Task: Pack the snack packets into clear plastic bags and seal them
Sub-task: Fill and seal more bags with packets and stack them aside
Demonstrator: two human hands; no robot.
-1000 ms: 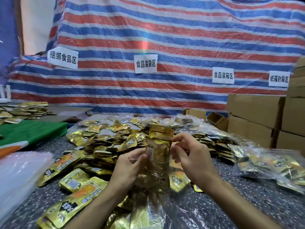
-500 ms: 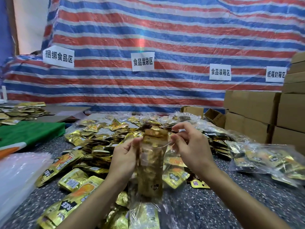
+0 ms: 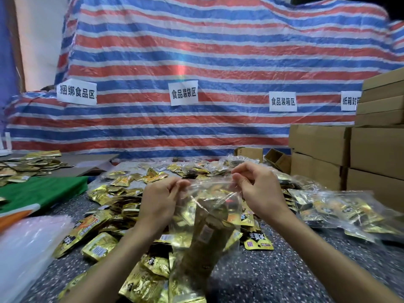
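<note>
- I see glossy gold foil snack packets (image 3: 98, 248)
- thin clear plastic bag (image 3: 209, 215), crinkly, shiny
- speckled grey tabletop (image 3: 284, 274), looks like stone
- matt brown cardboard boxes (image 3: 376, 149)
- woven striped tarp (image 3: 196, 51), slight sheen

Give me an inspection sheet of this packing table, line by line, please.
Surface: dark speckled table.
Job's things: snack packets piled loose; some are inside the clear bag stretched between both hands; filled bags at right.
Clutter: green cloth and pale plastic heap at left.
Grippers: left hand and right hand each pinch the bag's top edge.
Cables: nothing seen.
Surroundings: striped tarp with paper signs; cardboard boxes stacked right.
</note>
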